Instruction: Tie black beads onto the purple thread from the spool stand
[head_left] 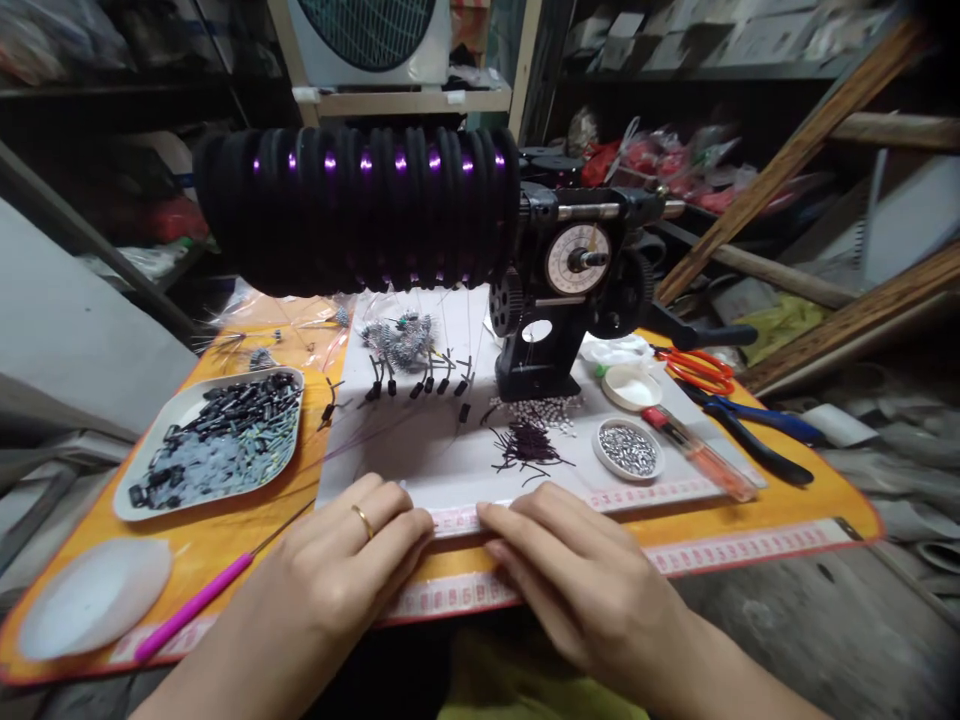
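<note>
My left hand [334,565] and my right hand [581,565] rest at the front edge of a white board [427,465], fingers bent and closed over it. Between their fingertips shows a pink-and-white measuring tape [456,519] along that edge. A gold ring [363,522] sits on my left hand. Beyond the hands lie a pile of short dark tubes [527,442] and white beads [555,412]. Small black pieces [427,385] hang on threads below a row of black spools [360,210] with purple thread. Any small thing under the fingers is hidden.
At left stand a tray [120,500] of small black and clear parts, a white lid [94,600] and a pink-handled hook [199,605]. A black winding machine [532,350] rises behind. On the right are a dish of silver beads [628,450], pliers [765,450] and orange-handled scissors [697,370].
</note>
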